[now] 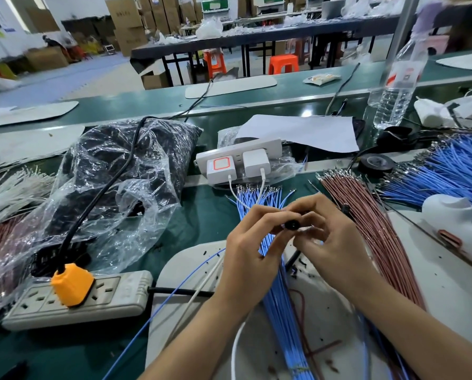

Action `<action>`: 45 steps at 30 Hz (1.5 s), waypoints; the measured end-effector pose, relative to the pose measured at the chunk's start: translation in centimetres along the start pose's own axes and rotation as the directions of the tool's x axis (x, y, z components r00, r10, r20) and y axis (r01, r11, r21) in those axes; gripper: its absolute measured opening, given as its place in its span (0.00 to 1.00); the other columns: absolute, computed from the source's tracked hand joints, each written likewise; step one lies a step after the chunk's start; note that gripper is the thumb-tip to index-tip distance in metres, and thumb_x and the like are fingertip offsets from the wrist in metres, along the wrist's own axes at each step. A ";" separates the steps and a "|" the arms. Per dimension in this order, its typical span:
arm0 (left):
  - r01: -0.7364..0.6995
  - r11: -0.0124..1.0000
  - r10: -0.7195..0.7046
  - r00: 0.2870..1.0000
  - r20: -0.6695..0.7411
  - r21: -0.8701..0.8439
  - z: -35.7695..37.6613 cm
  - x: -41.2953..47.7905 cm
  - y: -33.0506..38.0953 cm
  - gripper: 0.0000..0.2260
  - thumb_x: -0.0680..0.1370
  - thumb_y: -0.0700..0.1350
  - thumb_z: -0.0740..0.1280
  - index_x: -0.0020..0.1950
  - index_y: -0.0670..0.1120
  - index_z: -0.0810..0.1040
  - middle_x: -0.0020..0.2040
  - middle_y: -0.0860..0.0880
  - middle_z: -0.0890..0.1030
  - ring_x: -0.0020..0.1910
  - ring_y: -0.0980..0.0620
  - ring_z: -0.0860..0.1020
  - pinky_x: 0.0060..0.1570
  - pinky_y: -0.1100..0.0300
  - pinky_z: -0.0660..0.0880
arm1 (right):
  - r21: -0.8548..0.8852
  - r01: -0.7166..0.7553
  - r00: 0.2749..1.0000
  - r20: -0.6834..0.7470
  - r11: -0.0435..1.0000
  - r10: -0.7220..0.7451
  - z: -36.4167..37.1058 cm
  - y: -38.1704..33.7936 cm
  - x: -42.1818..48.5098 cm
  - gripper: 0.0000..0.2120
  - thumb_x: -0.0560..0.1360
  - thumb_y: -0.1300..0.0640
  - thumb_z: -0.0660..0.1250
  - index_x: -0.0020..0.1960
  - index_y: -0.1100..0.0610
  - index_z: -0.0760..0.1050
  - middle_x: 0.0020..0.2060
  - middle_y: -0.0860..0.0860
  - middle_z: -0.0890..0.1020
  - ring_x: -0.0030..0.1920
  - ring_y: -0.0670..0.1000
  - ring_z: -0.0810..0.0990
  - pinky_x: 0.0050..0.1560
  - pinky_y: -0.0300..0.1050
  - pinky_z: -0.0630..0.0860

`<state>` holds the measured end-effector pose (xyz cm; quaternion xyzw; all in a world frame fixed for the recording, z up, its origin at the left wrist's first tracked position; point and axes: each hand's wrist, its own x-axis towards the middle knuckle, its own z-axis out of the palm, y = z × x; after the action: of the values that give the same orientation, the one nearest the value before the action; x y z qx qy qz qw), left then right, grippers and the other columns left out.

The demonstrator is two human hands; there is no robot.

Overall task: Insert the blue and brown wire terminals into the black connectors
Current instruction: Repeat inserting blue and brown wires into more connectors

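Item: black connector [289, 225], small, held above the bench at scene centre, its long axis seemingly left to right between the two hands. Left hand [246, 242]: fingers curled, pinching the connector's left end. Right hand [331, 237]: fingertips closed on its right end; whether a terminal is also pinched there cannot be told. Blue wires [273, 283]: a bundle directly under the hands, running near to far, metal terminals at the far end just beyond the fingers. Brown wires [372, 223]: a bundle just right of the right hand, so nearer that hand, with terminals also far. Judgement: the next wire is likeliest drawn by the right hand. Surface: green bench top [202, 215] with a pale mat [435, 292]. Also: bagged black parts [119, 171] at left, power strip [92, 297], charger block [237, 157], water bottle [396, 78]. Room: workshop with cartons and orange stools [283, 64] far off.
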<state>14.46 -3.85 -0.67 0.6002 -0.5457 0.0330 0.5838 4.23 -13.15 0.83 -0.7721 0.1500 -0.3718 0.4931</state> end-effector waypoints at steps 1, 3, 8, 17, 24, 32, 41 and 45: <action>0.006 1.000 -0.006 1.000 -0.011 0.019 0.0 0.0 0.0 0.08 0.74 0.36 0.69 0.53 0.42 0.81 0.47 0.48 0.78 0.45 0.58 0.77 0.49 0.69 0.72 | 0.011 0.034 0.999 -0.009 0.999 -0.034 0.0 -0.2 0.0 0.13 0.68 0.68 0.67 0.47 0.54 0.75 0.41 0.47 0.80 0.41 0.47 0.80 0.42 0.39 0.78; 0.032 0.999 -0.031 0.999 -0.045 0.029 0.0 0.0 -0.1 0.09 0.74 0.36 0.69 0.51 0.46 0.79 0.46 0.49 0.79 0.44 0.58 0.77 0.48 0.69 0.72 | 0.005 0.102 0.995 -0.010 0.995 -0.102 0.0 -0.5 -0.1 0.12 0.68 0.66 0.66 0.49 0.55 0.75 0.43 0.47 0.80 0.42 0.48 0.81 0.44 0.37 0.77; 0.126 0.992 -0.126 0.990 -0.063 -0.012 0.0 0.1 0.1 0.16 0.74 0.38 0.69 0.46 0.56 0.64 0.45 0.52 0.80 0.43 0.50 0.79 0.46 0.58 0.76 | -0.058 0.197 0.979 -0.045 0.979 -0.200 0.2 -0.5 -0.2 0.08 0.70 0.59 0.72 0.49 0.59 0.79 0.44 0.50 0.80 0.44 0.47 0.81 0.46 0.35 0.78; 0.037 0.999 -0.037 0.999 -0.037 -0.007 0.1 0.0 -0.7 0.02 0.76 0.35 0.67 0.48 0.39 0.78 0.46 0.48 0.79 0.45 0.53 0.79 0.45 0.59 0.77 | -0.167 0.311 0.936 -0.120 0.936 -0.332 -0.1 -0.4 0.1 0.07 0.70 0.58 0.72 0.47 0.57 0.80 0.42 0.49 0.81 0.42 0.46 0.80 0.44 0.36 0.76; 0.062 0.996 -0.063 0.998 -0.024 -0.067 0.2 -0.2 -1.0 0.06 0.77 0.40 0.67 0.49 0.38 0.79 0.48 0.50 0.78 0.46 0.51 0.80 0.46 0.55 0.79 | -0.160 0.264 0.957 -0.083 0.951 -0.279 0.1 0.0 -0.1 0.07 0.68 0.64 0.75 0.43 0.63 0.79 0.38 0.50 0.80 0.38 0.46 0.78 0.39 0.37 0.76; 0.098 0.991 -0.101 0.994 -0.027 -0.095 0.3 0.0 -0.9 0.06 0.77 0.45 0.66 0.49 0.43 0.79 0.47 0.52 0.79 0.46 0.53 0.80 0.46 0.58 0.78 | -0.113 0.311 0.941 -0.105 0.944 -0.322 0.1 0.1 -0.2 0.07 0.68 0.60 0.73 0.42 0.62 0.77 0.40 0.50 0.79 0.40 0.45 0.80 0.41 0.33 0.77; 0.107 0.990 -0.108 0.994 -0.008 -0.087 0.2 -0.1 -0.9 0.04 0.77 0.40 0.67 0.49 0.40 0.79 0.46 0.49 0.79 0.45 0.51 0.79 0.45 0.56 0.78 | -0.135 0.346 0.926 -0.112 0.928 -0.362 0.2 0.0 -0.2 0.07 0.68 0.60 0.73 0.42 0.62 0.77 0.41 0.50 0.80 0.40 0.45 0.80 0.41 0.35 0.78; 0.129 0.981 -0.132 0.991 -0.010 -0.144 0.3 -0.1 -0.6 0.06 0.78 0.44 0.66 0.49 0.41 0.79 0.44 0.48 0.79 0.44 0.50 0.80 0.44 0.57 0.77 | -0.170 0.370 0.914 -0.112 0.913 -0.391 0.2 -0.3 -0.4 0.08 0.67 0.61 0.73 0.42 0.65 0.78 0.40 0.52 0.80 0.40 0.45 0.80 0.40 0.37 0.79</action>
<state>14.64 -4.14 -1.26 0.5909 -0.5003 -0.0386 0.6317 4.10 -12.66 0.89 -0.7915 0.0583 -0.5035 0.3414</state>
